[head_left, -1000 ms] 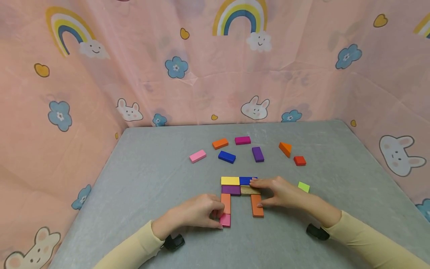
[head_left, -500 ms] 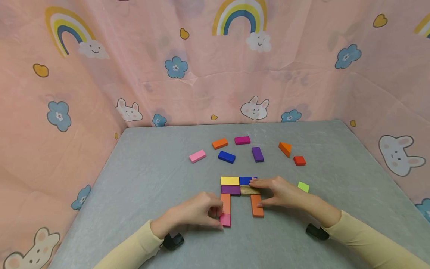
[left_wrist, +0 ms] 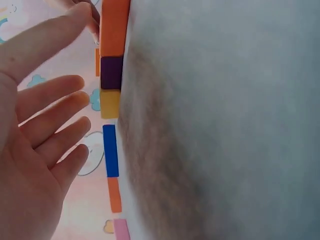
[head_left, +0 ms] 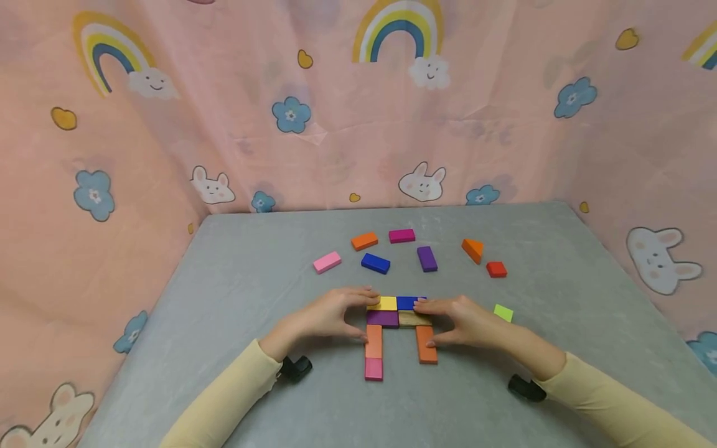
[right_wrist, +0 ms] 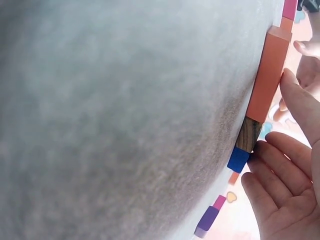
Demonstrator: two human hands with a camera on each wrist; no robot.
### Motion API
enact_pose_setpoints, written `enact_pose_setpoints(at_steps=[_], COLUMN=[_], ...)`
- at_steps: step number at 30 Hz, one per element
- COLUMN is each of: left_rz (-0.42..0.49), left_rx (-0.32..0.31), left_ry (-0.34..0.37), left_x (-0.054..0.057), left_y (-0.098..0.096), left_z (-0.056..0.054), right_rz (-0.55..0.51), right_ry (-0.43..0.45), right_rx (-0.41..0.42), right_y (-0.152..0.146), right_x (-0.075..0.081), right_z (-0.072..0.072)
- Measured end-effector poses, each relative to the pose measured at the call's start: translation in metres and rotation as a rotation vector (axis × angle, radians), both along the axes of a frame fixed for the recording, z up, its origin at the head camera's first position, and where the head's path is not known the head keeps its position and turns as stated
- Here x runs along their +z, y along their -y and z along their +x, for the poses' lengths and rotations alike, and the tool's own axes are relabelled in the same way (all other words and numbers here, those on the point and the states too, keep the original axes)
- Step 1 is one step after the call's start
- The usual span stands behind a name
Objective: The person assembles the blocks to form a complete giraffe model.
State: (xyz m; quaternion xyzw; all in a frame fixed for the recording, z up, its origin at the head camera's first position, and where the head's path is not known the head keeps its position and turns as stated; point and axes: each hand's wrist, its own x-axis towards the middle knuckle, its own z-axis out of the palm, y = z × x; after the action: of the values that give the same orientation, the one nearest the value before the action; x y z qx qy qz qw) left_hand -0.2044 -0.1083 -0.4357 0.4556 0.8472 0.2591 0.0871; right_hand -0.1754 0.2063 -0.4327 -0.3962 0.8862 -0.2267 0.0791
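Note:
Flat colored blocks form an arch-like shape on the table. Its top rows hold a yellow block (head_left: 386,303), a blue block (head_left: 407,303), a purple block (head_left: 383,319) and a wood-grain block (head_left: 414,319). An orange block (head_left: 373,342) with a pink block (head_left: 373,369) below it makes the left leg; another orange block (head_left: 427,351) makes the right. My left hand (head_left: 333,314) has its fingers over the yellow block's left end and its thumb by the left orange block. The fingertips of my right hand (head_left: 467,320) rest at the blue block, its thumb at the right orange block.
Behind the arch lie loose blocks: light pink (head_left: 327,262), orange (head_left: 365,241), blue (head_left: 376,262), magenta (head_left: 401,236) and purple (head_left: 427,259). An orange triangle (head_left: 473,250), a red block (head_left: 496,269) and a lime block (head_left: 503,312) are at right. A patterned pink curtain (head_left: 336,149) borders the table.
My left hand has left the pink block and moved up and forward to the yellow block, its fingers straightening. My right hand stays where it was, and the blocks look unmoved.

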Motion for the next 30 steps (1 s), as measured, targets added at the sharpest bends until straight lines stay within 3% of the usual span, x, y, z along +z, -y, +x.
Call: enact_pose_setpoints(at_steps=[4, 13, 30], left_rz=[-0.022, -0.086, -0.091], left_rx=[-0.006, -0.027, -0.013], left_ry=[0.036, 0.023, 0.046], left_x=[-0.0009, -0.0024, -0.0039], left_y=[-0.0009, -0.0052, -0.0062], left_z=[-0.0024, -0.0017, -0.0019], right_rz=[0.006, 0.011, -0.001], right_ry=[0.008, 0.014, -0.004], right_rx=[-0.004, -0.003, -0.002], right_y=[0.0009, 0.0008, 0.0015], right_x=[0.0, 0.0002, 0.0008], right_z=[0.0002, 0.0004, 0.0003])
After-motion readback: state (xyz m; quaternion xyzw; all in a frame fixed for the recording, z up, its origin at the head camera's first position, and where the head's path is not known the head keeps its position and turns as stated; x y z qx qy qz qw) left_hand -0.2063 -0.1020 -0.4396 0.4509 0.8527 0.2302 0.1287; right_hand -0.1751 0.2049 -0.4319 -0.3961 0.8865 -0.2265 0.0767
